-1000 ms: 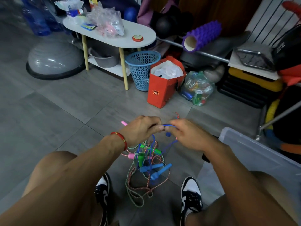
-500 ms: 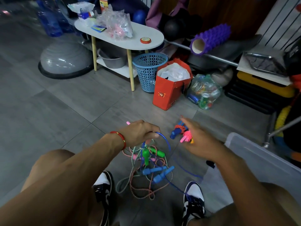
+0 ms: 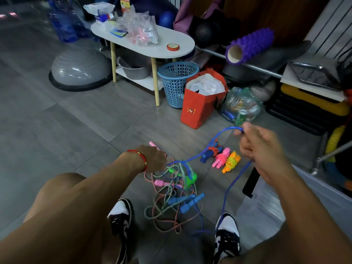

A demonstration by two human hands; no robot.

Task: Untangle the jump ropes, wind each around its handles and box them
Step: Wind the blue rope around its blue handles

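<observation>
Fingers of right hand (image 3: 261, 147) pinch blue rope (image 3: 222, 135); left hand (image 3: 154, 158) grips pink handle (image 3: 153, 144) beside bare floor (image 3: 85, 121).

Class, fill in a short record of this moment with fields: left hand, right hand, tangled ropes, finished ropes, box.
left hand: left hand holds a pink handle at the tangle's edge
right hand: right hand pinches the blue rope, raised off the floor
tangled ropes: tangled pile on the floor between the shoes
finished ropes: three wound bundles lie side by side on the floor, blue, pink, orange
box: clear plastic box at right; contents cannot be seen
</observation>
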